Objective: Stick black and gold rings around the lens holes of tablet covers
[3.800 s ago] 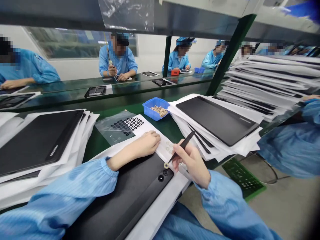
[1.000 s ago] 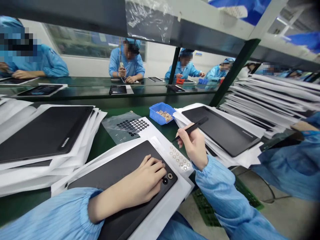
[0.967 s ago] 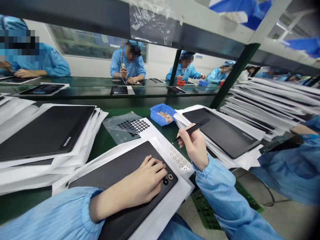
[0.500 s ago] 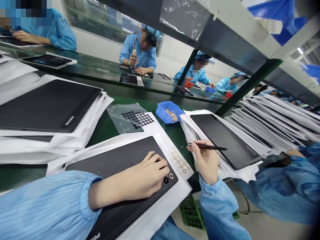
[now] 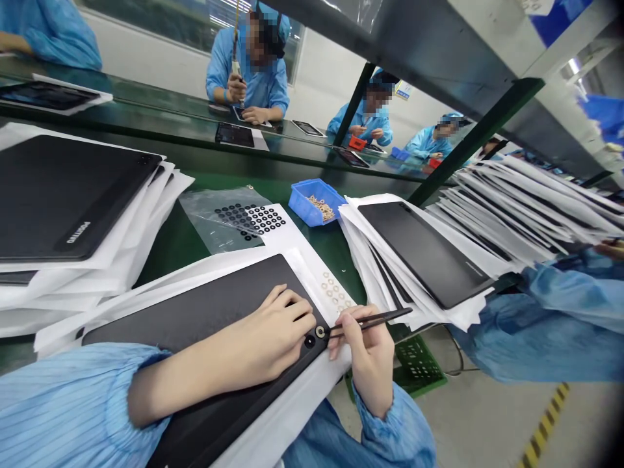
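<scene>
Two hands work at one corner of a black tablet [image 5: 205,305] lying on white paper [image 5: 273,383] on the green desk [image 5: 190,244]: the left hand [image 5: 275,318] rests open on it, gripping nothing, while the right hand [image 5: 368,354] pinches a slim black pick [image 5: 375,319], its tip at a pale ring [image 5: 320,332] beside a round black hole [image 5: 309,341]. Just beside them lies a white strip [image 5: 331,292] dotted with more pale rings, and a blue tray [image 5: 312,205] of rings sits farther up the desk.

Your right hand [image 5: 370,357] dropped down from over the next tablet [image 5: 419,253], so your tweezers [image 5: 375,318] now sit right beside the ring [image 5: 320,332].
</scene>
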{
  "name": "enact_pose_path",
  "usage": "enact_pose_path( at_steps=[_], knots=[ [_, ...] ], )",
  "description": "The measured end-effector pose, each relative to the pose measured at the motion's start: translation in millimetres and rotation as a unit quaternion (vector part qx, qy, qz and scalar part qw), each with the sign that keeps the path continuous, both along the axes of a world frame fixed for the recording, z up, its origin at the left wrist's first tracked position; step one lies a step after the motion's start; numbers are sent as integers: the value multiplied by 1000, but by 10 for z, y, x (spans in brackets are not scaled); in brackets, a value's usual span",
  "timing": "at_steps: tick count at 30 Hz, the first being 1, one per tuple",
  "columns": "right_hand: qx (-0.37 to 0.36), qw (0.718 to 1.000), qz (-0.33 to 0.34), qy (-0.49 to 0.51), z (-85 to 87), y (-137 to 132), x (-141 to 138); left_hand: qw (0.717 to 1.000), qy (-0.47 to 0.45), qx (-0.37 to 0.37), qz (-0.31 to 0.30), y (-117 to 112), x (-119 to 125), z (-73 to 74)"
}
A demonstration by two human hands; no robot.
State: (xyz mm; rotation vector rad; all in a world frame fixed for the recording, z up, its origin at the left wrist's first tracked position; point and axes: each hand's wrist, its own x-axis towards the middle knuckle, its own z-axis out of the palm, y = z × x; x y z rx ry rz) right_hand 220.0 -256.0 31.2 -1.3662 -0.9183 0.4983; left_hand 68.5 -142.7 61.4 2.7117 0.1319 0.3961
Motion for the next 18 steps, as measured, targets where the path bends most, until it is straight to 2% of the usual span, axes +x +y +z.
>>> enact_pose_path(
  at_steps=[15, 18],
  knots=[
    [-48, 988, -83, -122, 105, 4, -115, 1000, 4, -4, -2, -1, -15, -6],
    [-62, 989, -71, -114, 114, 24, -91, 1000, -7, 2, 0, -1, -11, -14]
  ],
)
